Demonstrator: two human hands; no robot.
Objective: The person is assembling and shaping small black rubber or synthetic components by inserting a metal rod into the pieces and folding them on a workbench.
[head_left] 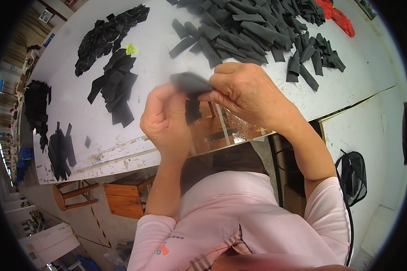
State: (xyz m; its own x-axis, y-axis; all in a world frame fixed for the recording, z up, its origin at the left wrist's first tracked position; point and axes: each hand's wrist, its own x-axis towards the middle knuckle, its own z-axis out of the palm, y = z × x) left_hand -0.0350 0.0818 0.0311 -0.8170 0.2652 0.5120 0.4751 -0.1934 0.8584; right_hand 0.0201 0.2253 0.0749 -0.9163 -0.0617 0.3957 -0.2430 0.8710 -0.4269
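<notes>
Both hands are raised over the near edge of a white table, with a small dark grey fabric piece point(190, 82) stretched between them. My left hand point(162, 113) is closed, its thumb and fingertips pinching the near left end of the piece. The fingers of my right hand point(246, 90) are pinched on its right end. Slightly blurred, the piece looks folded or tube-like. Just below it shows another dark bit point(193, 111); whether it hangs from the hands or lies on the table I cannot tell.
A large heap of dark fabric pieces point(239, 31) lies at the far side. Flat dark piles point(117, 86) spread to the left. A red plastic bag point(338, 18) sits far right. A wooden stool point(74, 194) stands below the table; a black mesh bag point(352, 178) is at right.
</notes>
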